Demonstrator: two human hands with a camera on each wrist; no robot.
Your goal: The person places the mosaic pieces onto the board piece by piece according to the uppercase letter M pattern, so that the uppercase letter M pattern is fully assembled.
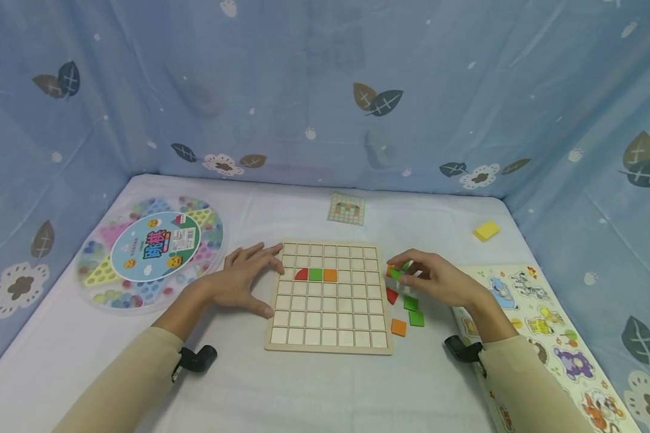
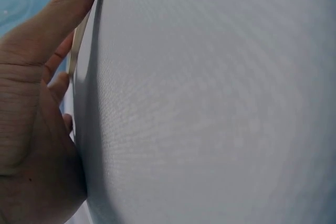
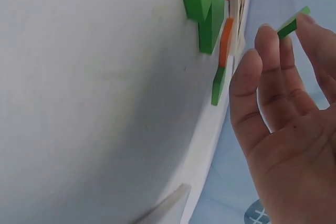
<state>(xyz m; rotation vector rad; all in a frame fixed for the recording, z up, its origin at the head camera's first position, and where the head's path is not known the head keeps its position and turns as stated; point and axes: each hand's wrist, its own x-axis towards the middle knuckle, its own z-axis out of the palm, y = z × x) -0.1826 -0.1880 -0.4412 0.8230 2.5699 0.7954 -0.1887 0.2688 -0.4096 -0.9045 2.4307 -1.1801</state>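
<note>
A square wooden grid board [image 1: 306, 304] lies in front of me, with a red quarter-round tile [image 1: 301, 275], a green square tile [image 1: 315, 275] and an orange square tile [image 1: 330, 275] side by side in one row. My left hand [image 1: 242, 280] is spread along the board's left edge, fingertips and thumb right at the rim. To the right of the board, my right hand [image 1: 439, 278] pinches a small green tile [image 3: 293, 23] between thumb and fingers. Below that hand lie loose tiles: a red one [image 1: 392, 296], several green ones [image 1: 416, 319] and an orange one [image 1: 398, 327].
A small pattern card [image 1: 346, 208] lies behind the board. At the left is a round, clear-cased game set [image 1: 94, 294]. An animal picture board [image 1: 541, 325] lies under the right forearm, and a yellow block [image 1: 486, 231] sits at the back right. Patterned blue curtains surround the table.
</note>
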